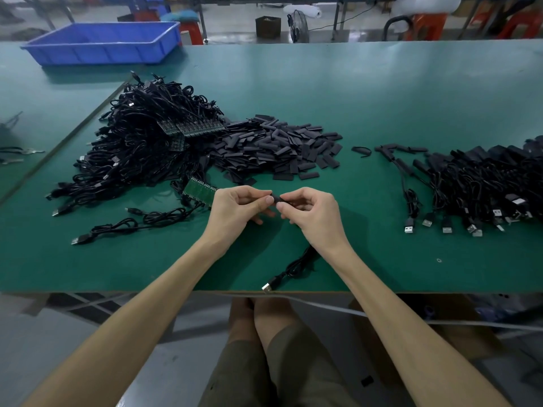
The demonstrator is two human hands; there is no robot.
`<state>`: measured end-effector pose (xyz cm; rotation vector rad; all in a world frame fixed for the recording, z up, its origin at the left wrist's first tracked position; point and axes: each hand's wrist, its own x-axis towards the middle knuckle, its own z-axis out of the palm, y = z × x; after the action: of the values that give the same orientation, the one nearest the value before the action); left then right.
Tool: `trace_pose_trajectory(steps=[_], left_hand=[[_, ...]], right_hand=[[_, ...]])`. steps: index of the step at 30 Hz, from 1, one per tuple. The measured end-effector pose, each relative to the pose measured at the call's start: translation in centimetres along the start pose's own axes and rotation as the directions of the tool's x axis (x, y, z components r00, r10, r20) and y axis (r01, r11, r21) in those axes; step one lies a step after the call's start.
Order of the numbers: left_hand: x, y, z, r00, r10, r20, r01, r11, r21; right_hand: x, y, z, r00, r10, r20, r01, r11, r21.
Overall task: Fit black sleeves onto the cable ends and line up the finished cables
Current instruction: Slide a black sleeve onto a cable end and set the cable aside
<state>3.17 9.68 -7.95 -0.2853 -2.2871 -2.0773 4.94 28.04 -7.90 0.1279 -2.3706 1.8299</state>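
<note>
Pinching a short black tubular sleeve [274, 198] between them at mid-frame, the left hand [241, 205] and right hand [312, 212] nearly touch; the thin black USB cable [293, 267] trails to the green tabletop's [382, 98] lower edge. Keeping sleeve and cable end in line should ease the push.

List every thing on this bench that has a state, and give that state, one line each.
Left hand, pinching the small black sleeve.
Right hand, pinching the thin black cable by its end; silver plug lying free.
Heap of black cables, tangled.
Pile of loose black sleeves, unfitted.
Row of sleeved black cables, lined up, plugs nearest.
Blue plastic tray, upright, apparently empty.
</note>
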Motion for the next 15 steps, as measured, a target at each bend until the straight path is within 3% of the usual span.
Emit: trace_pose_trajectory(steps=[15], left_hand=[[-0.23,0.29,0.35,0.999,0.016,0.038,-0.016,1.000,-0.006]], right_hand=[[-0.03,-0.03,-0.01,1.000,0.000,-0.015,0.000,0.999,-0.051]])
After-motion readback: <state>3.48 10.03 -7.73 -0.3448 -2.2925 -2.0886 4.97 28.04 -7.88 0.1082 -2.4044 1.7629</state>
